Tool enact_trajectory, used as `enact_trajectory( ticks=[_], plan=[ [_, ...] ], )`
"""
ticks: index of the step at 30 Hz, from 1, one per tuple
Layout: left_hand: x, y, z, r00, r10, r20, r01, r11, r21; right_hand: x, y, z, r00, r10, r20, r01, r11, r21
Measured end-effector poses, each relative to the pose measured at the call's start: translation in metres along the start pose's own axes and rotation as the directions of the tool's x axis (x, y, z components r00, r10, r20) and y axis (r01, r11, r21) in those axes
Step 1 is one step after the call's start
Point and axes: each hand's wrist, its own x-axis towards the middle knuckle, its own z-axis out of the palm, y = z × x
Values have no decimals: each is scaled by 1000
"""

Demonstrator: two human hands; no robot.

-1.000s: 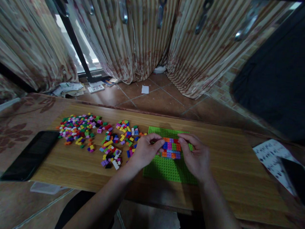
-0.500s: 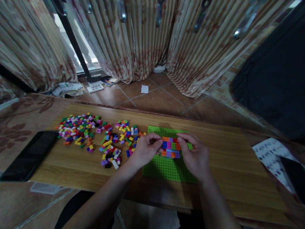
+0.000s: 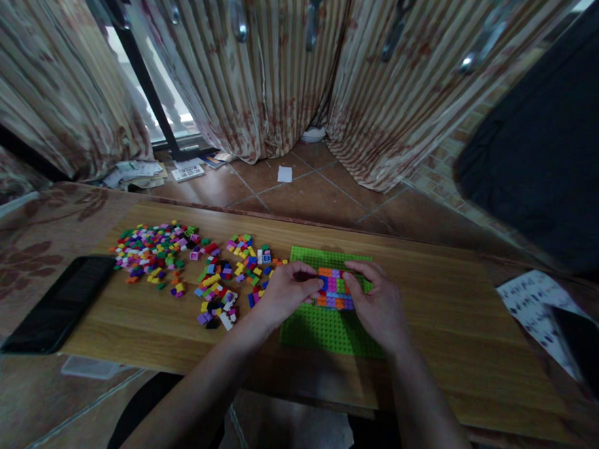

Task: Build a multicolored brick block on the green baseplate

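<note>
A block of joined toy bricks (image 3: pixel 334 291) in orange, purple, blue, red and pink is over the middle of a green studded baseplate (image 3: pixel 320 333). My left hand (image 3: pixel 290 291) grips the block's left end, thumb and fingers closed together at its edge. At the right end, my right hand (image 3: pixel 378 302) is closed on the block, its thumb lying over the top right bricks. Fingers cover both ends of the block. Whether its underside touches the baseplate cannot be seen.
Loose bricks (image 3: pixel 151 249) lie heaped on the wooden table (image 3: pixel 453 321) at the left, with a smaller scatter (image 3: pixel 218 290) nearer the baseplate. A black tablet-like slab (image 3: pixel 61 301) rests at the table's left edge. Beyond the right end are a printed sheet (image 3: pixel 532 305) and a dark phone (image 3: pixel 580 345).
My right hand has shifted slightly left, its thumb moving further over the right end of the brick block. My left hand has barely moved, edging right.
</note>
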Motion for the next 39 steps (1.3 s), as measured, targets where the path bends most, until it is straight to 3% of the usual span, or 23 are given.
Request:
enact_trajectory(
  ticks=[16,23,28,32,36,39],
  plan=[
    [-3,8,10,990,-129,-50,124,988,-93,-3,0,12,997,47,54,-52,996,79],
    [-4,3,9,996,-80,-32,76,991,-112,-3,1,10,996,39,75,-43,997,60],
    [-8,9,-5,1000,-2,20,3,999,-51,-2,0,4,996,35,-81,-31,998,48],
    [-4,23,-28,991,120,-56,-123,991,-44,-3,-3,2,960,23,-279,4,995,95],
    [-2,36,-54,955,213,-205,-212,977,28,-9,-15,1,915,-152,-373,173,985,24],
    [-5,44,-69,937,237,-257,-232,971,50,-21,-32,5,874,-363,-322,372,928,-37]
  ],
)
